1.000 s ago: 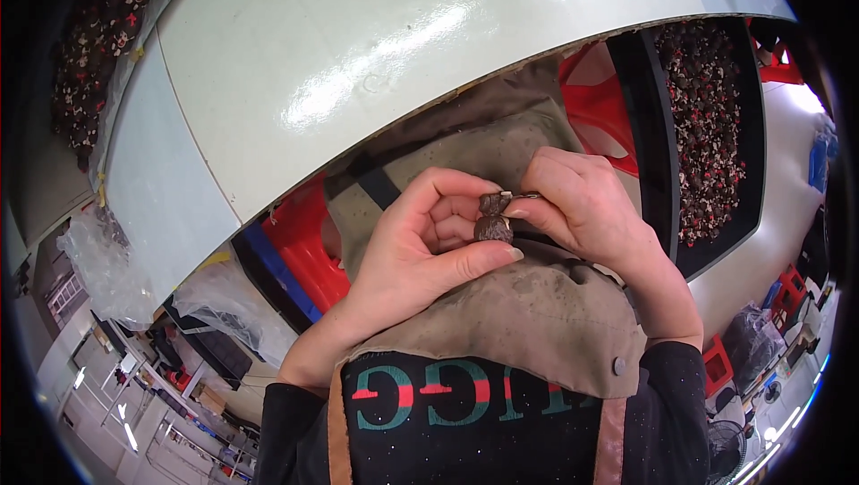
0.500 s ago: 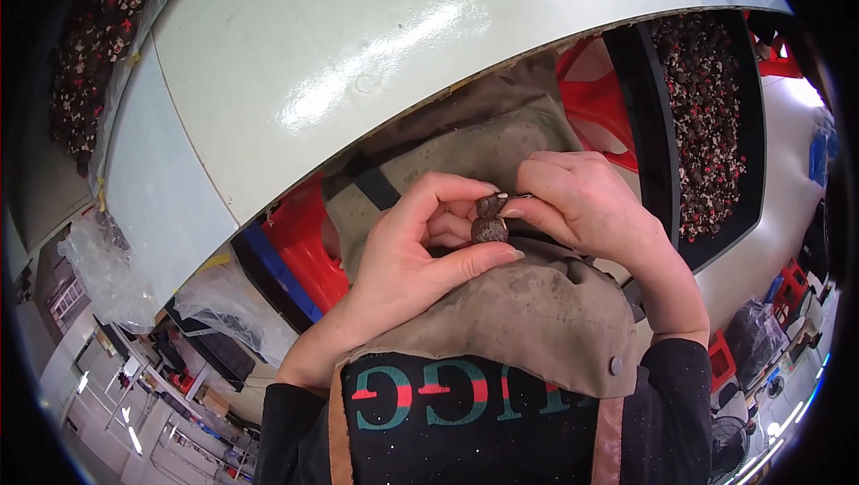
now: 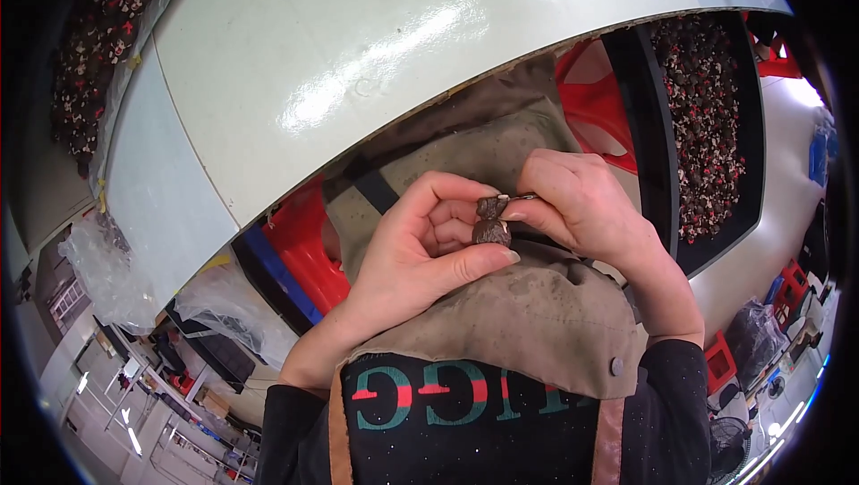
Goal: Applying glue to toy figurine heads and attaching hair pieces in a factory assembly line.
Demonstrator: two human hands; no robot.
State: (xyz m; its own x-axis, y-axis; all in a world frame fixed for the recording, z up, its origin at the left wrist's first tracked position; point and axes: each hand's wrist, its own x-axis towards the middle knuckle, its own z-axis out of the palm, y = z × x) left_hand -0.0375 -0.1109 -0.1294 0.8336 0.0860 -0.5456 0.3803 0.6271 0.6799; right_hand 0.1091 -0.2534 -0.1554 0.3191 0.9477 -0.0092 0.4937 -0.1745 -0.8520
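Note:
Over my apron-covered lap, my left hand is closed around a small dark brown figurine. It has a smaller rounded top and a larger rounded lower part, with a pale spot on its side. My left fingers and thumb hold it from the left. My right hand is pinched on a thin dark tool, whose pale end lies at the figurine's top. Most of that tool is hidden in the fingers, so its kind is unclear. The right thumb rests close beside the figurine.
A pale table curves across in front, with small crumbs on it. At right, a black tray holds many dark, red and cream pieces; a similar pile lies far left. Red plastic seats and clear plastic bags stand around.
The figurine has turned slightly between my fingers, showing a different side of its lower part. Both hands stay in nearly the same place, the right one shifted a little.

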